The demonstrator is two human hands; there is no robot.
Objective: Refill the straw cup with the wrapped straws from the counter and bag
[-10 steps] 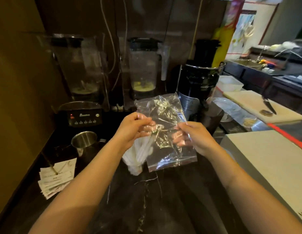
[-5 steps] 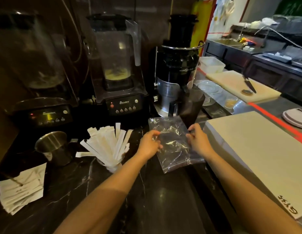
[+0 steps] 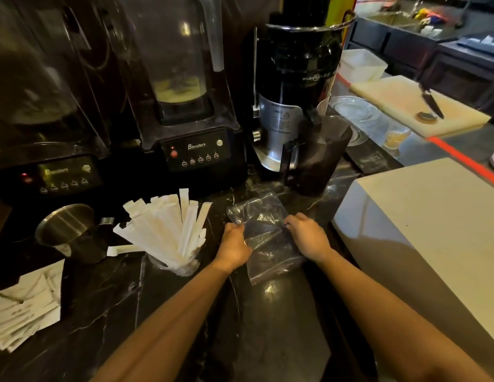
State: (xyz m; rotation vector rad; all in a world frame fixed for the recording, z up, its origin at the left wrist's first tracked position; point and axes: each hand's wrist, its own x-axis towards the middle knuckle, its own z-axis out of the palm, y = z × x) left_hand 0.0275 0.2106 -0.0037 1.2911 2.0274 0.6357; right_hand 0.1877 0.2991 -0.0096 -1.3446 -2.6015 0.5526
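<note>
A clear plastic bag [image 3: 263, 244] lies flat on the black marble counter [image 3: 267, 321], and it looks empty. My left hand [image 3: 234, 245] presses on its left edge and my right hand [image 3: 306, 237] on its right edge, both gripping the plastic. Left of my hands stands a clear straw cup [image 3: 175, 264] packed with white paper-wrapped straws [image 3: 168, 227] that fan out upward. One wrapped straw [image 3: 123, 249] sticks out sideways by the cup, low to the left.
A steel jigger cup [image 3: 68, 231] stands left of the straws, a pile of paper slips [image 3: 22, 307] at the far left. Two blenders [image 3: 193, 150] and a black juicer [image 3: 292, 86] line the back. A white box [image 3: 422, 216] fills the right side; beyond it, a cutting board with a knife [image 3: 430, 102].
The bag has come down from mid-air onto the counter, and both hands now press it flat. The view has swung right and closer, so the straw cup shows to the left.
</note>
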